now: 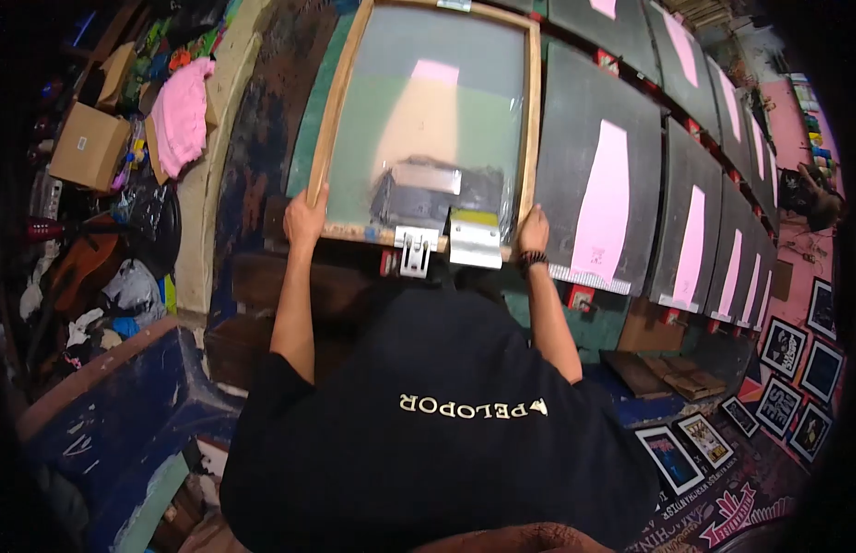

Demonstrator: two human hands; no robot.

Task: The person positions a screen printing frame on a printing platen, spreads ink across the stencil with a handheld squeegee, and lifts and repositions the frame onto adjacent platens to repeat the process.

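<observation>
A wooden-framed printing screen [533, 120] lies in front of me, with a pale strip showing through its mesh and a dark patch of ink near its lower end. My left hand [305, 219] is closed around the lower left corner of the frame. At the lower right corner, my right hand [535, 232], with a dark bracelet at the wrist, grips the frame side. Between the hands, a metal clamp [416, 252] sits on the lower edge. Beside it a metal squeegee [475, 241] with a yellowish blade rests against the frame.
Dark boards [561, 138] bearing pink fabric pieces [605, 203] run in rows to the right. Cardboard boxes [89, 146] and pink cloth [181, 115] are piled at left. A blue bench [123, 396] stands lower left; framed prints [669, 458] are lower right.
</observation>
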